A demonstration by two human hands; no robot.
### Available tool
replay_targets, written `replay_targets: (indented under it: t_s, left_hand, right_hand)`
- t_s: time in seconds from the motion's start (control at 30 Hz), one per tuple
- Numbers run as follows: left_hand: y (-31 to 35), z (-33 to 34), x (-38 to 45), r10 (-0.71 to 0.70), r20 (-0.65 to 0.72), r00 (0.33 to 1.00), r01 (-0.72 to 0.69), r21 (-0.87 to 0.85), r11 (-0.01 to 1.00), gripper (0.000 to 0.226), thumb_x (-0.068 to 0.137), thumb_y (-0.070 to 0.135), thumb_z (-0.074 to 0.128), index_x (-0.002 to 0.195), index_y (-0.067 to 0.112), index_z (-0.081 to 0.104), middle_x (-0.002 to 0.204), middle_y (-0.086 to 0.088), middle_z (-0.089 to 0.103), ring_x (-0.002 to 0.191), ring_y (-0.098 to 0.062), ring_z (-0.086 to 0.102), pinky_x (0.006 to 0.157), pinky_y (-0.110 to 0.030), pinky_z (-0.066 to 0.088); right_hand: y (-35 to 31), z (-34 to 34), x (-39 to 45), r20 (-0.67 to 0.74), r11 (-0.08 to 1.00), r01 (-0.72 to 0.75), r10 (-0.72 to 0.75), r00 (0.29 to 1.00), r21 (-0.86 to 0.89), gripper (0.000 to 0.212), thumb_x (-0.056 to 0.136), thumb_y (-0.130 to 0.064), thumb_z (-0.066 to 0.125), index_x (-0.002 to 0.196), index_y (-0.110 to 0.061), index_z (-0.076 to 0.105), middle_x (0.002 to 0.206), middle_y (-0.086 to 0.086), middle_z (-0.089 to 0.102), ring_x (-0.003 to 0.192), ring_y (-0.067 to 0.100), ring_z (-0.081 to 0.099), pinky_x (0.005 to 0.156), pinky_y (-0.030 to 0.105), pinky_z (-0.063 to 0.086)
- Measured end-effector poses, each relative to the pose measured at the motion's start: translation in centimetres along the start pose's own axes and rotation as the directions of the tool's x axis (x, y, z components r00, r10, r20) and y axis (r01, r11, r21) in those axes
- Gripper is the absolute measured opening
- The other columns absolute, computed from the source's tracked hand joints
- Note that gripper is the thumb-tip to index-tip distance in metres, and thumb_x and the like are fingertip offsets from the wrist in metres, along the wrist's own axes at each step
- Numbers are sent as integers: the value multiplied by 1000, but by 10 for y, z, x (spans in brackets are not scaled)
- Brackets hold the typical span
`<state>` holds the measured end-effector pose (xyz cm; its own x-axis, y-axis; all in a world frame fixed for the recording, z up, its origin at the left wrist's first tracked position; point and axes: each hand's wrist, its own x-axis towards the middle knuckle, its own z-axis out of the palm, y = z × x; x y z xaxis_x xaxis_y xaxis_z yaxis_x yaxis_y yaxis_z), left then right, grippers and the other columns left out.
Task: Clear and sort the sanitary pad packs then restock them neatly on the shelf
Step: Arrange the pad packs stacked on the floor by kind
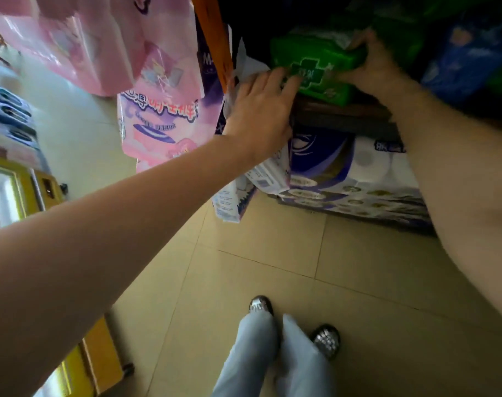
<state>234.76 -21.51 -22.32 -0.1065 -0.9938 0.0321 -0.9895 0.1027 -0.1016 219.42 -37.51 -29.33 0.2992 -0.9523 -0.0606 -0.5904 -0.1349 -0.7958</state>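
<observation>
On the shelf point(344, 121), the green pack point(315, 61) sits between both grips: right hand point(370, 64) clasping its end, left hand point(261, 110) flat against its front.

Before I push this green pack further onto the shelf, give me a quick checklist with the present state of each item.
1. Right hand holds the green pack at its right end: ok.
2. Left hand fingers touch its front left: ok.
3. Pack rests on the shelf board: ok, front edge overhangs.
4. Room behind the pack: cannot tell, dark.
5. Blue packs at right clear of it: ok.
6. Pack level: not ok, tilted.
</observation>
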Motion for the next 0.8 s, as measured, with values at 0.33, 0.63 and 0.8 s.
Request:
replay_targets:
  t_s: [0.33,0.63,0.8]
  left_hand:
    - [17,-25,6,25,49,998,-21,-76,997,88,81,29,66,149,12,13,156,-14,9,143,-29,12,115,-41,8]
    - [99,-74,26,298,551,780,7,-484,875,128,68,45,78,145,26,-22,158,-6,2,142,-24,15,113,-35,22]
    - [108,-48,14,258,670,696,352,-631,691,97,72,36,75,147,24,14,137,-2,48,107,-16,56,90,-29,49]
  right_hand:
    - [-13,-35,-70,-349,999,49,-43,936,7,39,73,-26,78,78,-29,40,104,0,47,96,10,43,75,22,36]
    - [-24,-148,-192,156,991,131,-129,979,-4,37,65,-23,81,88,-18,53,108,8,59,98,11,55,81,22,46]
    - [1,-149,-192,335,963,-87,-3,942,254,26,73,-15,73,93,-19,58,105,2,60,94,7,60,83,19,53]
